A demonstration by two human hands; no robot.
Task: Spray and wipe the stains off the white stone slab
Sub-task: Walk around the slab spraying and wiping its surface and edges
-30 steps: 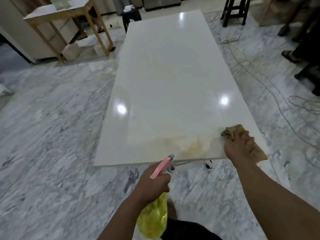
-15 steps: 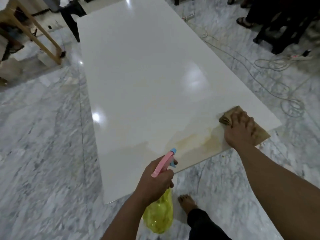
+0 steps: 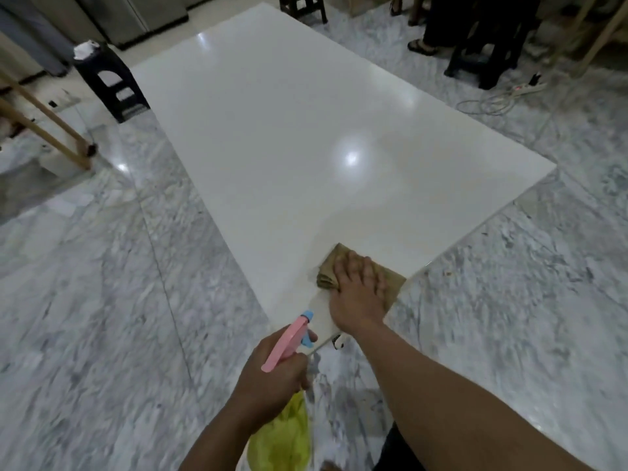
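- White stone slab (image 3: 306,147) lies low over a grey marble floor (image 3: 102,300), its near corner toward the person. The wiping is confined to that corner.
- Right hand (image 3: 358,290) is flat, palm down, fingers spread, pressing a folded brown cloth (image 3: 331,266) onto the slab just inside the near edge. It is pressing the cloth, not gripping it.
- Left hand (image 3: 272,375) is clenched around the neck of a spray bottle (image 3: 289,338): pink head, blue nozzle, yellow body hanging below the fist. The nozzle points toward the slab corner. Cannot tell whether a finger sits on the trigger.
- The hand and cloth cover the spot being worked, and that patch is motion-blurred, so any stain left beneath is hidden.
- Risk: the cloth sits near the edge, with one corner at or past it. A hard stroke outward could carry it off the slab and the hand with it.
- Risk: the cloth already looks brownish. A loaded cloth may smear residue across clean stone rather than lift it.
- Risk: spray fired from here could land on the right hand or overshoot onto the floor, leaving polished marble slick underfoot.
- Risk: a power strip and cables (image 3: 503,96) lie on the floor beyond the far side. They are well apart from the work, but runoff or overspray toward them would be bad.
- Risk: glare spot (image 3: 351,158) on the glossy surface may mask faint stains.
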